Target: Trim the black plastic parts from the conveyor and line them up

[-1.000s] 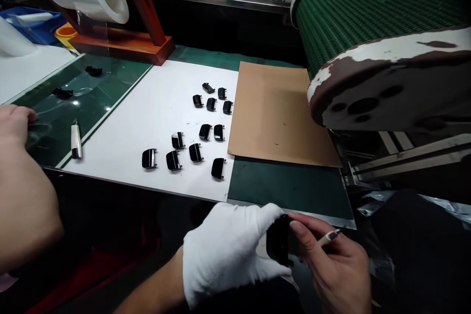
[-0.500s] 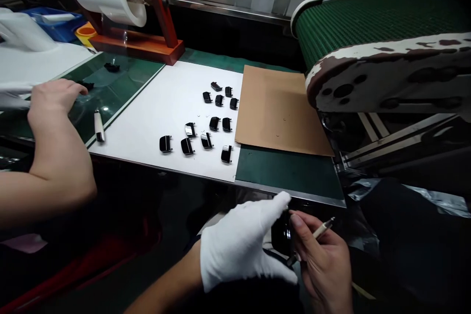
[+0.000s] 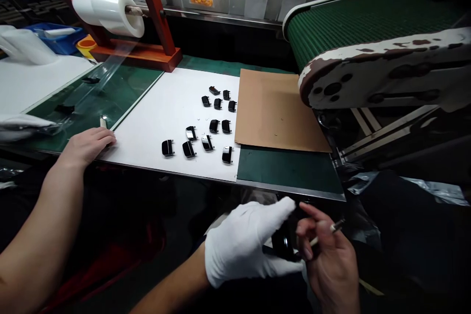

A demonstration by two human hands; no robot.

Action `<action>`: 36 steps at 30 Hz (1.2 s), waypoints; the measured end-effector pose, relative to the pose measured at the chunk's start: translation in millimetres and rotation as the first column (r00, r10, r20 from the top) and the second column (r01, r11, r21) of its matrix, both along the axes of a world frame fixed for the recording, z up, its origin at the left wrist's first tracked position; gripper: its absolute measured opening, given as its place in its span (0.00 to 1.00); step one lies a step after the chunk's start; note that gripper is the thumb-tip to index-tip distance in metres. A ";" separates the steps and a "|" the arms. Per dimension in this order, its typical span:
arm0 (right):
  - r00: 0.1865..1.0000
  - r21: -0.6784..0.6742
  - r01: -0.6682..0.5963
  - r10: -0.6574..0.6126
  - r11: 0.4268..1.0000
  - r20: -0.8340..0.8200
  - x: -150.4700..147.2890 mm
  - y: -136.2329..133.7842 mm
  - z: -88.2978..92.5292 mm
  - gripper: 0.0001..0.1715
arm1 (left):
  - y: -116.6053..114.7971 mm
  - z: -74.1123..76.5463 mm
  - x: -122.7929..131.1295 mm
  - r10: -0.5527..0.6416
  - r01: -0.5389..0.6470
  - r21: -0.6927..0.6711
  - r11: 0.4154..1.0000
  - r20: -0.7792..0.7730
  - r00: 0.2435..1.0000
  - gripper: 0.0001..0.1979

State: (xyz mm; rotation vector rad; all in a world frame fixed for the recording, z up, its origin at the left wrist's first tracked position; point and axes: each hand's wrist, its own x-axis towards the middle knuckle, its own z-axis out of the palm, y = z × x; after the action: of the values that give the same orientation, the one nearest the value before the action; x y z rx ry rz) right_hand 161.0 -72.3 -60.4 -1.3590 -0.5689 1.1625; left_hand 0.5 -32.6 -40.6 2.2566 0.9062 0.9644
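Note:
My left hand [image 3: 250, 243], in a white glove, is closed around a glossy black plastic part [image 3: 283, 243] in front of the table edge. Fingers and thumb grip its ends. Close beside it, my bare right hand [image 3: 329, 250] holds a slim pen-like tool [image 3: 337, 226] with a cream handle, its forefinger stretched toward the part. The tool's working end is partly hidden by the fingers. Several similar black parts [image 3: 214, 126] with small pins lie on the white sheet [image 3: 147, 122], beyond my hands.
A co-worker's bare hand [image 3: 88, 144] rests on a pale tool [image 3: 106, 125] at left; their gloved hand [image 3: 25, 126] is beside plastic film. A cardboard sheet [image 3: 275, 108] lies right of the parts. A green conveyor [image 3: 368, 24] overhangs the right; a film roll [image 3: 117, 13] stands behind.
My right forefinger has lifted and stretched out, and the tool has turned in my hand. The co-worker's bare hand moved right and toward the table edge, onto the pale tool.

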 end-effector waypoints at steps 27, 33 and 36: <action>-0.113 -0.332 -0.706 0.363 0.626 0.925 22.3 13.4 79.4 0.36 | -18.1 14.7 -2.8 0.140 -0.083 -0.204 0.975 0.283 0.949 0.35; -0.098 -0.387 -0.696 0.453 0.606 0.886 20.5 11.8 79.6 0.37 | -17.9 15.9 -1.4 0.147 -0.083 -0.223 0.971 0.288 0.946 0.38; -0.090 -0.380 -0.703 0.455 0.602 0.886 18.3 11.4 80.0 0.41 | -18.1 13.7 -0.8 0.151 -0.090 -0.219 0.972 0.282 0.948 0.40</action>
State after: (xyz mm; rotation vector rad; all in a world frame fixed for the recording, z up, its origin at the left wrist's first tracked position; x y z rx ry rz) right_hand 179.3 -60.8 19.6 -1.5451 -2.4393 0.6404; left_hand -0.3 -50.7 -26.9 1.8414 0.9679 1.1710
